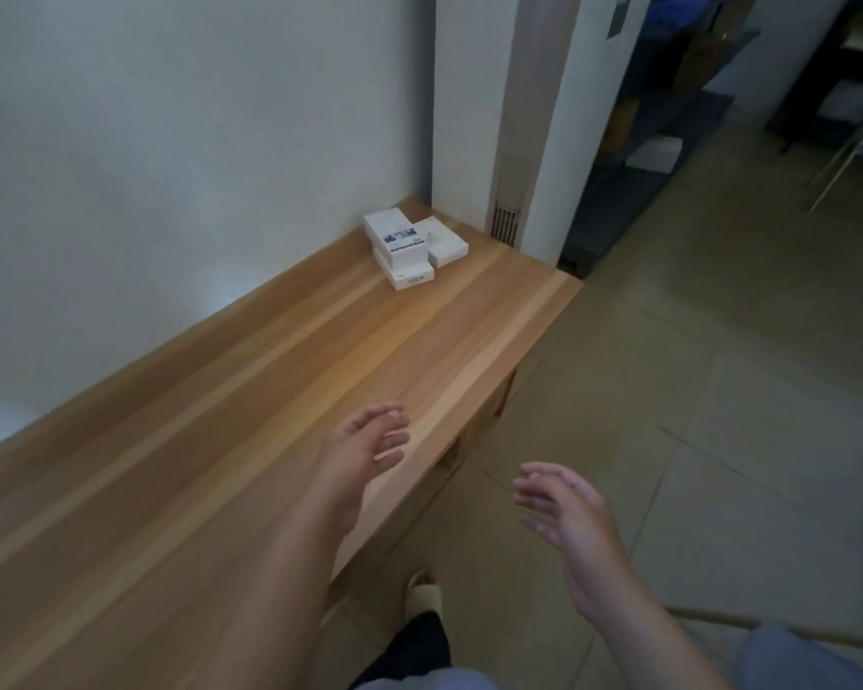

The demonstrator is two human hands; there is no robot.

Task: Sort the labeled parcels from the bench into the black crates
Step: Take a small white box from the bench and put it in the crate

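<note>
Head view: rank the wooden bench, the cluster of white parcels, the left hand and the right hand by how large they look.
1. wooden bench, by far the largest.
2-3. left hand and right hand: about alike, not ranked.
4. white parcels, though they sit far from the camera, so that is appearance only.

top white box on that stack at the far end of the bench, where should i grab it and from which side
Grip the top white box across its two long side faces, coming down from above on the open room side. It lies flat on a lower box, with another box close on its right and the wall behind. Both the left hand and right hand are empty and far short of it.
</note>
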